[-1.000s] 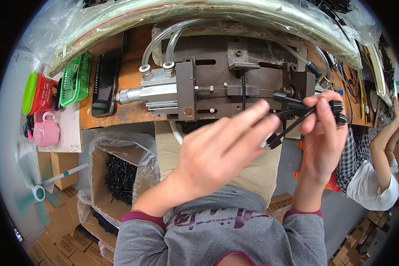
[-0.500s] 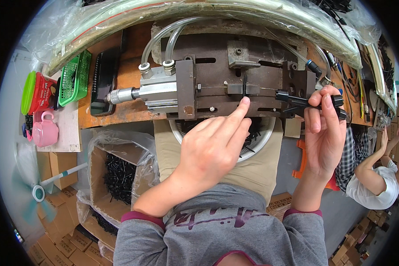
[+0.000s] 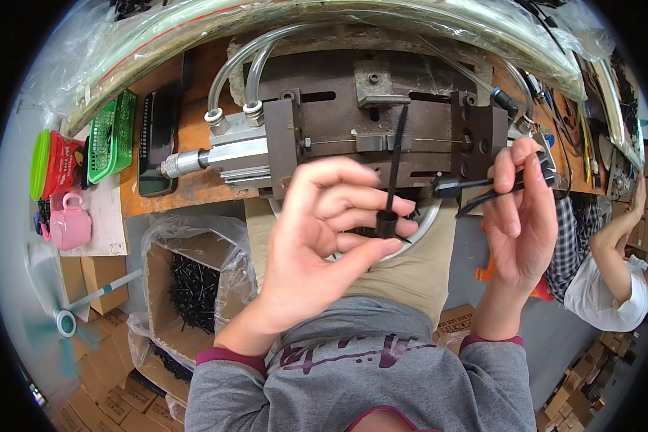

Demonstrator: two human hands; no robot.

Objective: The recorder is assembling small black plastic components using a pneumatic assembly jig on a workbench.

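Note:
Just in front of the machine, my left hand (image 3: 324, 234) is turned palm up with curled fingers. Between its fingertips and thumb it holds a black wand (image 3: 396, 158), a thin stem rising from a short cylindrical cap, like a mascara wand. My right hand (image 3: 522, 216) pinches several similar black wands (image 3: 475, 187), their ends pointing left. Behind both hands sits the brown metal clamping fixture (image 3: 331, 119), with a small grey block (image 3: 376, 142) at its centre. A silver air cylinder (image 3: 241, 155) joins its left side. A white-rimmed round container (image 3: 428, 219) on my lap is partly hidden by my left hand.
An open carton lined with plastic (image 3: 158, 288) holds many black pieces at left. A green basket (image 3: 111, 137), a pink cup (image 3: 70, 222) and a black tray (image 3: 157, 140) sit on the left. A fan (image 3: 65, 322) stands below; another person (image 3: 608, 288) is at right.
My left hand has drawn back from the fixture's centre block and turned palm up, now holding a wand. The wands in my right hand have tilted and spread slightly.

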